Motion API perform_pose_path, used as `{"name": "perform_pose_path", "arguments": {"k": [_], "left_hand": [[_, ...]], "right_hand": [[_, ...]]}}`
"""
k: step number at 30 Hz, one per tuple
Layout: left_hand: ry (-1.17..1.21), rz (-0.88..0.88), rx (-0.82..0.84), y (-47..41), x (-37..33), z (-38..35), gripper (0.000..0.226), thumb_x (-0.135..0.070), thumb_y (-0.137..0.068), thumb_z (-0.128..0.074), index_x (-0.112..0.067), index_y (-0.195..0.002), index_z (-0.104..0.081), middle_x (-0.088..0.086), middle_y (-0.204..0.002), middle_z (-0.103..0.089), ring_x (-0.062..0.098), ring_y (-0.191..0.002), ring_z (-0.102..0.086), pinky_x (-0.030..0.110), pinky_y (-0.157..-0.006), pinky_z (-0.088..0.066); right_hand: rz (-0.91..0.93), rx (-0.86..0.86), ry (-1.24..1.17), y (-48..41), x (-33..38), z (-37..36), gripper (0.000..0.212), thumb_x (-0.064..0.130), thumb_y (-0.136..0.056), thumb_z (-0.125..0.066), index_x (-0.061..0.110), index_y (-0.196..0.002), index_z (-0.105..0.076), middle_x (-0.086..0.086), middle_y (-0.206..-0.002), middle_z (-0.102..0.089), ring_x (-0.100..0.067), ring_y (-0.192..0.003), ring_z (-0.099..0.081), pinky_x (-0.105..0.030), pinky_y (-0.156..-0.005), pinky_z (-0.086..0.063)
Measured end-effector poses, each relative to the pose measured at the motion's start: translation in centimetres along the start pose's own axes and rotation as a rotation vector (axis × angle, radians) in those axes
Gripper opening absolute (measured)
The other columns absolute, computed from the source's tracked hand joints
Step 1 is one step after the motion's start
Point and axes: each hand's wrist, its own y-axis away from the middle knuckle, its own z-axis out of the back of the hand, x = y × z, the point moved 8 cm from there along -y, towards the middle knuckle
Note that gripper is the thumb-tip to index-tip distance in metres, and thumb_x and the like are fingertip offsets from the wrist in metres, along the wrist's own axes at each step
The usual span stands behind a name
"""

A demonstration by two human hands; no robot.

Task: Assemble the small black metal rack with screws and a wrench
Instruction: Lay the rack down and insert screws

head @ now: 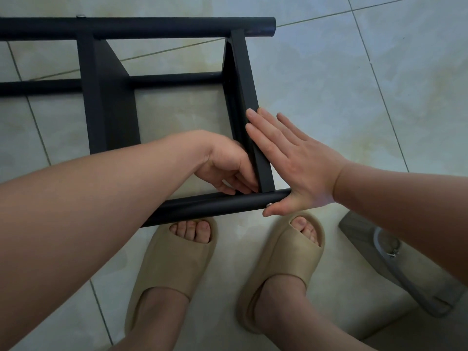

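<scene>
Rack (109,97) lies on the tile floor (354,84), both hands at its near right corner.

Left to right: far screw (81,16) sits on top of the far tube (152,27); left bar (101,127) runs from that tube toward the person. Left hand (228,165) reaches inside the frame, fingers curled at the joint of right bar (243,79) and near tube (215,205); blurred, cannot tell if it holds anything. Right hand (296,168) is flat, fingers straight, pressed on the right bar's outer face, thumb at the near tube's end, just beside the near screw (269,204). Feet in tan slides (174,257) stand just below the near tube. Gray object (374,239) lies far right, partly behind the right forearm.
</scene>
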Motion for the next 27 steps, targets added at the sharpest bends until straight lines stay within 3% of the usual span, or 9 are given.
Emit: {"name": "perform_pose_path", "arguments": {"k": [13, 21, 27], "left_hand": [[0.006, 0.0, 0.067, 0.26, 0.13, -0.49, 0.024, -0.007, -0.093, -0.058, -0.014, -0.113, -0.069, 0.004, -0.112, -0.069, 0.017, -0.104, -0.064, 0.035, -0.093, -0.041], [0.027, 0.09, 0.071, -0.37, 0.76, -0.26, 0.015, -0.016, -0.095, -0.058, -0.018, -0.095, -0.073, -0.003, -0.084, -0.071, 0.011, -0.08, -0.062, 0.025, -0.074, -0.044], [0.075, 0.095, 0.024, -0.52, 0.46, -0.01, 0.02, -0.008, -0.094, -0.057, -0.015, -0.085, -0.074, -0.001, -0.078, -0.072, 0.011, -0.076, -0.065, 0.023, -0.074, -0.046]], "right_hand": [[-0.001, -0.001, 0.025, -0.03, 0.05, 0.26, 0.133, 0.094, -0.076, -0.041, -0.004, -0.159, -0.008, -0.023, -0.168, -0.002, -0.037, -0.157, -0.001, -0.055, -0.126, -0.014], [-0.005, 0.008, 0.033, -0.12, 0.04, 0.27, 0.133, 0.093, -0.076, -0.041, -0.004, -0.159, -0.007, -0.023, -0.168, -0.001, -0.038, -0.156, 0.0, -0.056, -0.125, -0.014], [-0.003, 0.007, 0.033, -0.13, 0.07, 0.2, 0.133, 0.093, -0.076, -0.042, -0.005, -0.159, -0.007, -0.024, -0.168, -0.001, -0.038, -0.156, 0.0, -0.056, -0.126, -0.013]]}}
